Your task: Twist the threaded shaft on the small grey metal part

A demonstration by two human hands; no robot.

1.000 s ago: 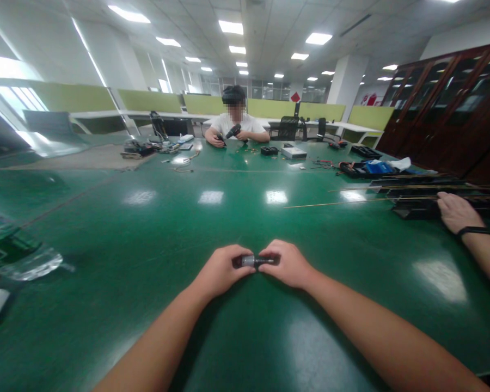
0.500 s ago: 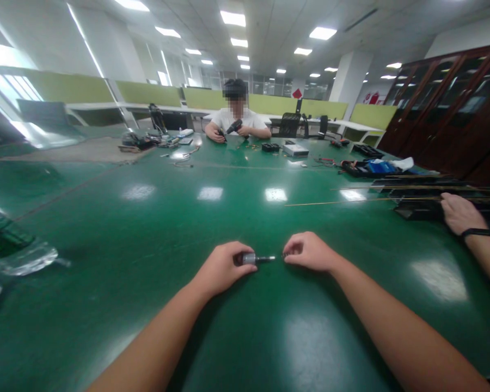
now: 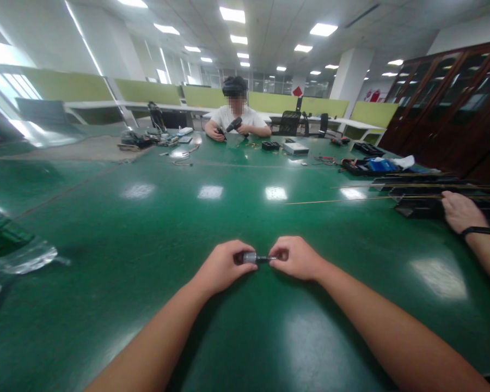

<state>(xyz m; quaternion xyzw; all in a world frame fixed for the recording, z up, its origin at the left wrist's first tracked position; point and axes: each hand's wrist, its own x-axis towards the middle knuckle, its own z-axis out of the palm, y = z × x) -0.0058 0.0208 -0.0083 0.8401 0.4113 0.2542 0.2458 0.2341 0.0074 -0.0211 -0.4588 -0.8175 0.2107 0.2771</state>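
Two bare hands meet low over the middle of the counter (image 3: 228, 218), with one small grey-and-black tool (image 3: 250, 257) between them. The fingers of the left hand (image 3: 224, 268) are closed around its thick body, probably so that the thin shaft (image 3: 263, 259) stays level and steady. The fingers of the right hand (image 3: 299, 258) pinch the far end of this shaft, nearly together; if they hold also a tiny piece, I cannot tell. Well apart at right, another person's hand (image 3: 462, 211) rests by black trays (image 3: 418, 207), where a thin rod (image 3: 335, 201) sticks out. At left is a clear bottle (image 3: 35, 256).
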